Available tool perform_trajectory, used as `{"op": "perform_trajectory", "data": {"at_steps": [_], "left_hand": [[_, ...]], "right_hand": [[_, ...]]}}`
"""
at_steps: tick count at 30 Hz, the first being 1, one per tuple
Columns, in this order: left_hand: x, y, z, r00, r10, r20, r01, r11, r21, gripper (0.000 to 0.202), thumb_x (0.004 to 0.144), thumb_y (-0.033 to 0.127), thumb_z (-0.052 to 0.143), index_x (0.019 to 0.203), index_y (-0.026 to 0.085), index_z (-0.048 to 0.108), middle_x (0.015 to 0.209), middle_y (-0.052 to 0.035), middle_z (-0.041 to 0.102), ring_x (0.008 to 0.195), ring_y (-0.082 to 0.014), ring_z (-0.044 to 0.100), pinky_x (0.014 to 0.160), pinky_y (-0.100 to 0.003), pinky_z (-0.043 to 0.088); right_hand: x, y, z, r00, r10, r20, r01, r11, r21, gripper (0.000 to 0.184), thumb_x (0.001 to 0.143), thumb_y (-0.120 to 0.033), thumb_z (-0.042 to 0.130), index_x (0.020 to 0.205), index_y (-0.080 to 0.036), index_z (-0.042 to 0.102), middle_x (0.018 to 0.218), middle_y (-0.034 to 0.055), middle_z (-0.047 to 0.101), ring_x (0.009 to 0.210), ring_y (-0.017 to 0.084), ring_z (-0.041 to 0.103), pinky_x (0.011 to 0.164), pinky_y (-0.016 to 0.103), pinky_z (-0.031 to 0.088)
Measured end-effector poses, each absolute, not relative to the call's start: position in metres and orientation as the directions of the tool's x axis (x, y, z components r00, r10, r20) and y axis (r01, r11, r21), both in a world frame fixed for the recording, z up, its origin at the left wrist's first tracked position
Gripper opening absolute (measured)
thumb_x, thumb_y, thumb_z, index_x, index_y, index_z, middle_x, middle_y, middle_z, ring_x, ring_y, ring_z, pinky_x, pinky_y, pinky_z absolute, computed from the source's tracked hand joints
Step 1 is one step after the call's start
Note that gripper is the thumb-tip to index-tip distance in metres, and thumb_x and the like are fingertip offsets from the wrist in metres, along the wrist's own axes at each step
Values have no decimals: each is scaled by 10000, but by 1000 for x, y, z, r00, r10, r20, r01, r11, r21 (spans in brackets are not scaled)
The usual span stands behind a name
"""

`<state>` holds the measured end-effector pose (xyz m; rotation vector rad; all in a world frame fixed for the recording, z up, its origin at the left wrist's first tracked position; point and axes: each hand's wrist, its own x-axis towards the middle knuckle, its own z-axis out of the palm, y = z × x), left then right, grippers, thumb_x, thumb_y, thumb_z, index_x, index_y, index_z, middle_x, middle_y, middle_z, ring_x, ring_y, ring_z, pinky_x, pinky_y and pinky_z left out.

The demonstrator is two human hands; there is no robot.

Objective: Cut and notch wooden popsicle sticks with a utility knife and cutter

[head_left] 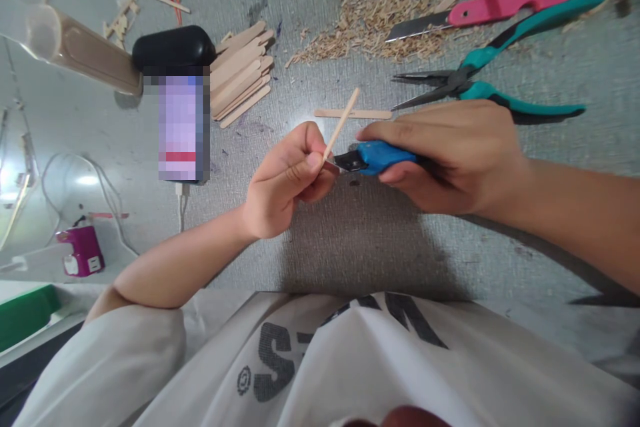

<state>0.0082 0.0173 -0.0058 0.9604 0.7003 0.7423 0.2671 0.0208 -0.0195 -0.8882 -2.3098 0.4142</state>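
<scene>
Showing a grey worktable (pixel 350 240) from above, with a purple plug (pixel 83 250) and its white cable at the far left and a clear plastic container (pixel 70 47) lying tilted behind them. A phone (pixel 183 123) stands next, its screen blurred, with a black case (pixel 173 48) touching its top edge. Just right of these lies a fanned stack of craft sticks (pixel 240 73).

At centre, the left hand (pixel 287 180) is curled, thumb and forefinger pinching the lower end of a thin wooden stick (pixel 343 121), which slants up and to the right above the table. Behind it a single flat stick (pixel 370 114) lies on the surface, partly crossed by the raised one.

The right hand (pixel 460 153) has its fingers wrapped tight around a blue-handled cutter (pixel 375 157). Its dark jaws sit at the base of the thin stick, right against the left fingertips; whether they bite the wood cannot be told.

Further back, a heap of wood shavings (pixel 370 23) spreads over the table. Teal pliers (pixel 480 77) lie just beyond the right knuckles, and a pink-handled knife (pixel 490 7) lies behind them. The person's white shirt (pixel 350 360) fills the lower edge.
</scene>
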Motion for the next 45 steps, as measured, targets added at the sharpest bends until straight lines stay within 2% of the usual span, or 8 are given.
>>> {"op": "perform_trajectory", "data": {"at_steps": [9, 15, 20, 24, 28, 32, 38, 45], "left_hand": [[12, 9, -11, 513, 856, -71, -287, 249, 925, 563, 1022, 674, 850, 928, 262, 479, 652, 93, 419, 488, -71, 333, 509, -260, 311], [12, 8, -19, 444, 893, -75, -253, 205, 945, 606, 1009, 726, 848, 928, 268, 459, 642, 91, 430, 510, -81, 363, 523, -253, 327], [15, 13, -15, 475, 878, -62, -353, 255, 900, 503, 1073, 586, 824, 948, 267, 456, 606, 117, 411, 483, -66, 276, 518, -229, 271], [15, 14, -9, 492, 861, -128, -390, 349, 852, 477, 1076, 559, 818, 958, 269, 459, 554, 141, 340, 472, -77, 262, 524, -213, 283], [14, 15, -6, 505, 843, -185, -419, 427, 801, 474, 1044, 535, 853, 938, 262, 481, 567, 137, 316, 477, -76, 236, 521, -203, 301], [13, 15, -4, 522, 826, -213, -447, 478, 756, 356, 1109, 435, 768, 930, 247, 525, 586, 130, 285, 480, -70, 189, 518, -193, 296], [11, 18, -4, 476, 814, -333, -435, 547, 716, 353, 1171, 393, 672, 890, 241, 523, 569, 127, 261, 460, -69, 171, 511, -202, 296], [10, 19, -4, 517, 812, -271, -437, 523, 732, 366, 1150, 415, 721, 900, 242, 518, 563, 128, 298, 459, -64, 195, 522, -202, 316]], "right_hand": [[262, 10, -22, -524, 719, 457, 541, 695, -473, 548, 1215, -671, 445, 1344, -270, 796, 783, 36, 752, 668, 252, 696, 642, 422, 461], [256, 5, -20, -492, 700, 518, 485, 714, -505, 430, 1191, -575, 621, 1297, -197, 796, 822, 31, 772, 680, 214, 718, 614, 360, 508], [253, 4, -19, -447, 744, 497, 526, 668, -527, 459, 1197, -602, 610, 1271, -190, 798, 879, 63, 809, 739, 233, 745, 640, 374, 508], [253, 8, -22, -415, 709, 571, 589, 687, -425, 439, 1145, -613, 722, 1237, -194, 814, 899, 58, 822, 741, 215, 738, 663, 356, 500], [253, 11, -27, -387, 693, 609, 688, 656, -309, 504, 1157, -702, 647, 1211, -235, 829, 835, 26, 790, 703, 211, 710, 664, 373, 477], [255, 12, -28, -378, 662, 648, 700, 662, -267, 520, 1148, -713, 660, 1214, -228, 836, 823, 27, 788, 678, 201, 686, 641, 383, 436], [257, 10, -24, -399, 683, 611, 695, 660, -285, 549, 1158, -718, 627, 1249, -216, 829, 829, 40, 786, 692, 217, 695, 650, 384, 459], [258, 9, -27, -419, 733, 536, 686, 642, -342, 572, 1168, -728, 588, 1277, -222, 831, 802, 43, 783, 716, 221, 729, 673, 358, 523]]}}
